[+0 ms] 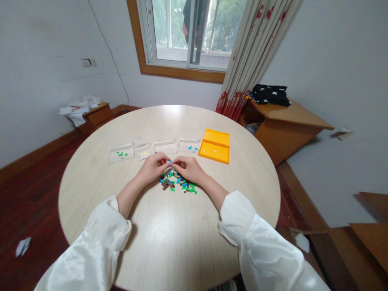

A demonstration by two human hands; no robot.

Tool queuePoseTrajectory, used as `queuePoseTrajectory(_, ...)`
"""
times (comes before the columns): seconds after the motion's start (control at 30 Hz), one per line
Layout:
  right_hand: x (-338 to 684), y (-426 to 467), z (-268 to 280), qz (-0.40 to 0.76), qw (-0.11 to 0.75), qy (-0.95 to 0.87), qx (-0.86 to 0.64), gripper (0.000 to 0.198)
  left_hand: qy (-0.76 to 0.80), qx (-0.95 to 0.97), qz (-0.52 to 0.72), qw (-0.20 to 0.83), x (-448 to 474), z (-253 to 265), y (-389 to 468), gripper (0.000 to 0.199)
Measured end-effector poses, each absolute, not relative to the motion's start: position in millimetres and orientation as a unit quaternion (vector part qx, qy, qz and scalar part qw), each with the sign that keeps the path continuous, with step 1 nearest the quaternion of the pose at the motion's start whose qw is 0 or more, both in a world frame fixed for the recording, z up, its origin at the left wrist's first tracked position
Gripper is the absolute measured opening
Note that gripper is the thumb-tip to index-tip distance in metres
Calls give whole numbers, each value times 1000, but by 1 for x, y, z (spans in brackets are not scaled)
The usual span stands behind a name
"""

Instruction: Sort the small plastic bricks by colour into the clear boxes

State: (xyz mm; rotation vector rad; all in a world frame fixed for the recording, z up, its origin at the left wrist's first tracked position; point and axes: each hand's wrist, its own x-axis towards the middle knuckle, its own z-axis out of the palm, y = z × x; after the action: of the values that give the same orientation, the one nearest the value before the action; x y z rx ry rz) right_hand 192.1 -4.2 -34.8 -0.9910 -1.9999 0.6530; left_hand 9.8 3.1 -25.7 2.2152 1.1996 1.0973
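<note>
My left hand and my right hand meet above a pile of small building bricks. The fingertips of both are closed in a pinch on a tiny blue brick, mostly covered by the fingers. Brown, green, blue, yellow and white pieces make up the pile, partly hidden by my hands. Behind it stands a row of clear plastic boxes with open lids. Green bricks lie in the left box, yellow ones in the small box, and blue ones in the right box.
A further clear box stands mid-row. At the row's right end, an open orange case holds a few white pieces. The round wooden table is near a window and curtain. A wooden cabinet with folded black cloth stands at right.
</note>
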Motion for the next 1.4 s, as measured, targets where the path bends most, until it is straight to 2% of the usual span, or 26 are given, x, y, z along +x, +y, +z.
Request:
queuePoseTrajectory(0.4, 192, -2, -36, 250, 388, -787, -409, 13, 421, 792, 393, 205, 9, -28, 4, 23)
queuePoseTrajectory(1.23, 192, -4, -33, 263, 394, -780, -408, 12, 419, 793, 380, 226, 10, -26, 3, 23)
queuePoseTrajectory(1.4, 196, 1, -33, 208, 406, -786, -418, 9, 446, 782, 379, 216, 11, -25, 1, 22)
